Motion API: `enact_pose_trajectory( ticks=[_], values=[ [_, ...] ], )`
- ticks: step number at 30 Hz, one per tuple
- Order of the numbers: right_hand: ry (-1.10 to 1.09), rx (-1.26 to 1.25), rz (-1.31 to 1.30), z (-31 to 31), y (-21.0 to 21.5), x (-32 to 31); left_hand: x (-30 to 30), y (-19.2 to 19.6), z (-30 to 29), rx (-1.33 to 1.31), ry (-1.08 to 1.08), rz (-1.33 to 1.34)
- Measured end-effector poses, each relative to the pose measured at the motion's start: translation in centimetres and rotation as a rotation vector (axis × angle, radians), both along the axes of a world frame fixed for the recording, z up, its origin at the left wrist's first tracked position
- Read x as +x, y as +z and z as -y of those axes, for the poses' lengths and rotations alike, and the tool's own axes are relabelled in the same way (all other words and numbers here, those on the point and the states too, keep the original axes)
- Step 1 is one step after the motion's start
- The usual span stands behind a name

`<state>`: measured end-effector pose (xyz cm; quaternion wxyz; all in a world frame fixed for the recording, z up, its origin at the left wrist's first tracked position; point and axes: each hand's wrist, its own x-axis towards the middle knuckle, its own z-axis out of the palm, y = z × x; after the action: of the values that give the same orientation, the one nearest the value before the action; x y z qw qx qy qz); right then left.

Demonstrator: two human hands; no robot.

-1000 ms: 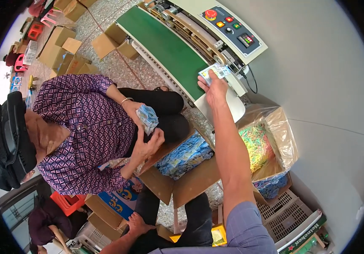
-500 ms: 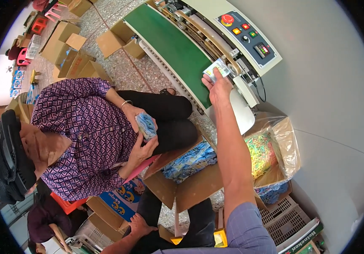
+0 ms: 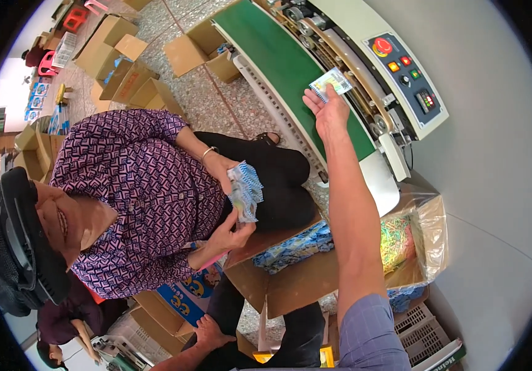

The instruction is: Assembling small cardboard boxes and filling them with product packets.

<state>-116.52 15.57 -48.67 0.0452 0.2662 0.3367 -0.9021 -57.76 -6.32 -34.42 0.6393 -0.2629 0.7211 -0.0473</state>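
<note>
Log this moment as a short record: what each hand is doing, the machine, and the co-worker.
right hand: raised over the green conveyor belt, holding a small flat packet
left hand: low, resting on the knee, holding nothing
machine: sealer with control panel beside the belt
co-worker: seated person in patterned purple shirt, holding a stack of packets
nearby: open cardboard box of packets
</note>
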Motion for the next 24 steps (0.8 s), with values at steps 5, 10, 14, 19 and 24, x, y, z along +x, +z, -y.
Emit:
enact_pose_trajectory(
  ticks=[5,10,14,19,24],
  values=[
    [0.062,0.076,0.049,1.9,0.2,-1.2,0.1,0.2,0.5,0.018,0.025,-0.007],
    [0.087,0.130,0.054,3.5,1.3,-1.7,0.0,0.6,0.6,0.016,0.058,-0.019],
    [0.171,0.210,0.050,4.1,2.6,2.8,0.3,0.6,0.9,0.007,0.110,-0.002],
    [0.413,0.571,-0.055,-1.1,6.4,13.2,1.1,-0.2,-0.1,0.051,0.075,-0.058],
    [0.412,1.422,-0.568,-10.8,14.4,18.4,1.7,-0.5,-0.4,0.013,0.018,0.006]
  ],
)
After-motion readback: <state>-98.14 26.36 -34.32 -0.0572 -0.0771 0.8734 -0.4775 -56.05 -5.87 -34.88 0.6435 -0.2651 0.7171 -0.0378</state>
